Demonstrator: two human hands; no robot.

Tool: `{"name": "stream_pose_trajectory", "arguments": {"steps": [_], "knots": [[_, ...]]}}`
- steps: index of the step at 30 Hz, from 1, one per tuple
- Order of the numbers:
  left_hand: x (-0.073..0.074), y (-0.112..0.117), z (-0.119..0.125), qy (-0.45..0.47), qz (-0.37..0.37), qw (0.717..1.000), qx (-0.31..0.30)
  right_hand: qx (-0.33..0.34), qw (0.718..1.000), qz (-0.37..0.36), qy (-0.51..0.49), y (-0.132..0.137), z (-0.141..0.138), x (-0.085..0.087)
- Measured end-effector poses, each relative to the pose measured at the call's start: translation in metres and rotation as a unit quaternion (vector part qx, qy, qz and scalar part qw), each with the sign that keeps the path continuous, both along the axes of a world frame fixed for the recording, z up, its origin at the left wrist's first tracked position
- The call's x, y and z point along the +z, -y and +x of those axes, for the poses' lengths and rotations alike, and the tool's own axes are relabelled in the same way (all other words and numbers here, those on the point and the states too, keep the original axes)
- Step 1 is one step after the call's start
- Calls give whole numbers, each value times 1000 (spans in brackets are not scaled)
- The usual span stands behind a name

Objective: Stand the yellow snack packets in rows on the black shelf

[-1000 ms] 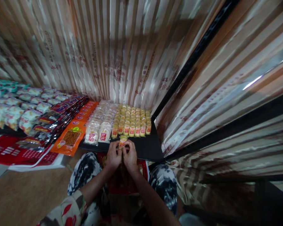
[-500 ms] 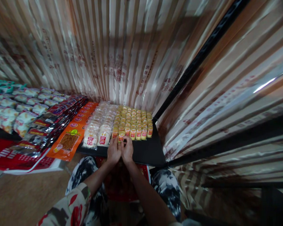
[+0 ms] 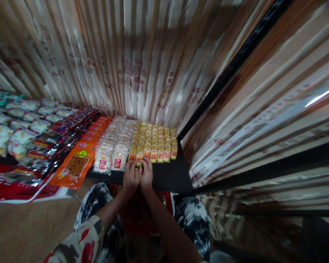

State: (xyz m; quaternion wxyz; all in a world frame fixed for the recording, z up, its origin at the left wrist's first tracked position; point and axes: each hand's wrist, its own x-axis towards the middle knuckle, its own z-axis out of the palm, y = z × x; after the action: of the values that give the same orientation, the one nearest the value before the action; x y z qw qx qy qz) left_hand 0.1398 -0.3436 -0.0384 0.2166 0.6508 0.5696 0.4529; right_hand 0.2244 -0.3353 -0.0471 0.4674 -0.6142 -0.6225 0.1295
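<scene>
My left hand (image 3: 131, 178) and my right hand (image 3: 146, 175) are pressed side by side at the front of a black shelf board (image 3: 170, 177). Their fingertips pinch a small yellow snack packet (image 3: 139, 157) at the front row of the yellow packets (image 3: 153, 140). To the left of those rows lie white round cakes in clear bags (image 3: 113, 146). Both hands have curled fingers. The packet is mostly hidden by my fingers.
Further left lie orange snack bags (image 3: 79, 160), dark red packs (image 3: 60, 135) and pale bags (image 3: 13, 128). A striped foil sheet (image 3: 131, 65) covers the back and right. A black frame bar (image 3: 235, 69) runs diagonally. A red box (image 3: 142, 212) sits between my knees.
Both hands moved forward from the shelf's front edge to the front row of yellow packets, carrying the small packet with them. The camera tilted slightly.
</scene>
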Motion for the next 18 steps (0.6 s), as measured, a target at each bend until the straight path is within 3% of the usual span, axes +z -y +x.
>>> {"name": "stream_pose_trajectory", "arguments": {"steps": [4,11,18], "knots": [[-1,-1,1,-21,-13,1000,-11,-6,1000,-3,16,0,0,0],[-2,-3,2,-48,-52,997,22,-3,999,-39,2,-2,-1,3],[-4,2,-4,-36,3,999,-2,5,1000,6,3,7,-3,13]]}}
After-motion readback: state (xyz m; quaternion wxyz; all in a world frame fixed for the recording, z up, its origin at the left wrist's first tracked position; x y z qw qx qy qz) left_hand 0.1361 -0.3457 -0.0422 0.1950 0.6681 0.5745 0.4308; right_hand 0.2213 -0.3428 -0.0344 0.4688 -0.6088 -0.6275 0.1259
